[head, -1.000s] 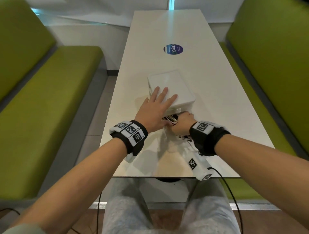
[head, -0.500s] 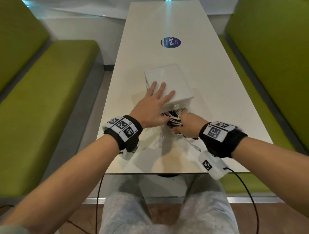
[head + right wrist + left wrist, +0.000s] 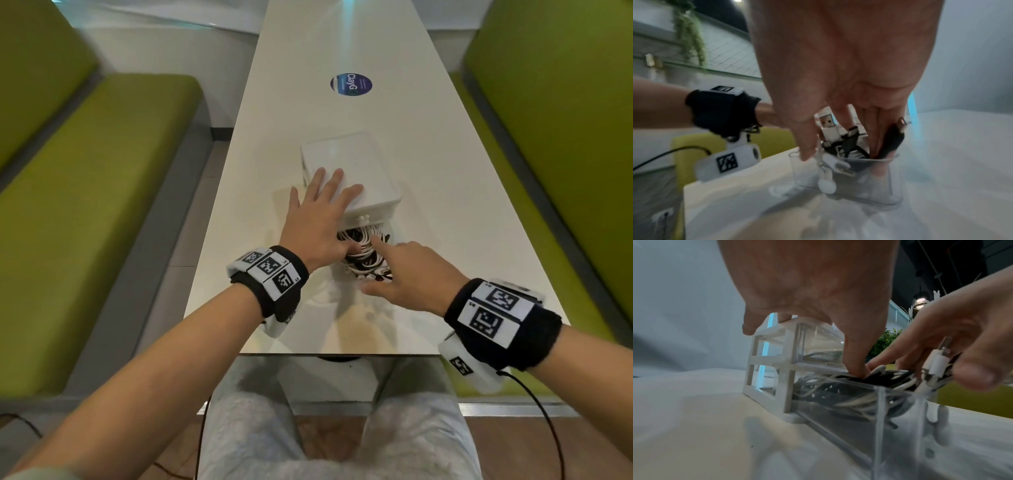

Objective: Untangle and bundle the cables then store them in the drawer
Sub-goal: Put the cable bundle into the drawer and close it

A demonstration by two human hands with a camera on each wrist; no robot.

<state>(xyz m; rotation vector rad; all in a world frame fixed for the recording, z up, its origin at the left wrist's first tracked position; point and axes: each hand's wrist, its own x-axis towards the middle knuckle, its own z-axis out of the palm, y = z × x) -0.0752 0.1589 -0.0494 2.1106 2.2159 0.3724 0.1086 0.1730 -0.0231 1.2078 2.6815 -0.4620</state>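
Note:
A small white drawer unit (image 3: 352, 168) stands mid-table with its clear lower drawer (image 3: 879, 412) pulled out towards me. A bundle of white and black cables (image 3: 361, 255) fills the drawer. My left hand (image 3: 318, 219) lies flat on the unit's top, and its thumb (image 3: 857, 368) presses down on the cables. My right hand (image 3: 404, 274) hovers over the drawer's front end with straight fingers pushing into the cables. A white USB plug (image 3: 828, 126) and dark plugs stick up between its thumb and fingers. The drawer's round knob (image 3: 826, 186) shows below.
The long white table (image 3: 445, 212) carries a round blue sticker (image 3: 351, 84) further back. Green benches (image 3: 102, 192) flank it on both sides. The table's near edge lies just behind my wrists, with my knees below it.
My right hand has drawn back a little towards me and its fingers have straightened from a curled grip on the cables. The left hand has stayed on the unit.

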